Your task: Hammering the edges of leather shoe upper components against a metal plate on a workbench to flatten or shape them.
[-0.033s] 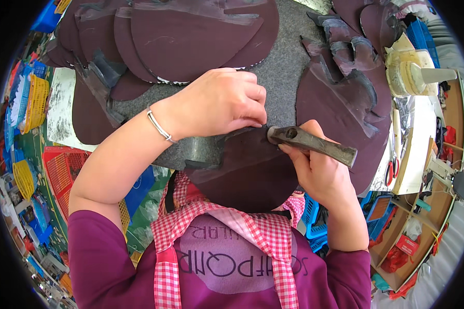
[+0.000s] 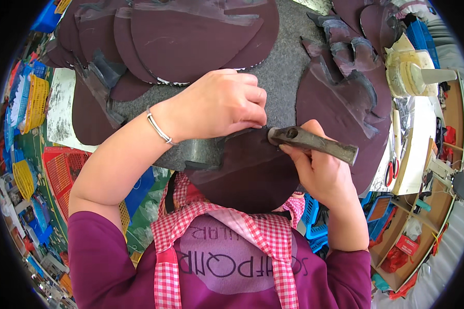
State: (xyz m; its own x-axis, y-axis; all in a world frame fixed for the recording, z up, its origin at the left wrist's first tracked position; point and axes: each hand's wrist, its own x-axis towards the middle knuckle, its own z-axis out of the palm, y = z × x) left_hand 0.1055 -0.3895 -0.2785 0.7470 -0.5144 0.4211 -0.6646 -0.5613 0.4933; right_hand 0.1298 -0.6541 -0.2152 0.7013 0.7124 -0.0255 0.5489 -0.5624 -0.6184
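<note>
A dark maroon leather-like piece (image 2: 252, 175) with a rounded outline lies at the near edge of the grey work surface, partly over my lap. My left hand (image 2: 221, 105) is closed, its fingertips pinching the far edge of this piece. A hammer (image 2: 319, 146) is gripped in my right hand (image 2: 322, 172), which hides its handle. The hammer's face rests at or just over the piece's far edge, close to my left fingertips. Under my left wrist, a shiny metal patch (image 2: 199, 150) shows beside the piece.
Stacked maroon pieces (image 2: 191, 38) lie at the far left, and more overlapping pieces (image 2: 335, 103) at the right. A glue-stained pot (image 2: 411, 74) with a pale handle stands farther right, above red-handled scissors (image 2: 392, 167). Red (image 2: 62, 175) and yellow baskets (image 2: 36, 105) are at the left.
</note>
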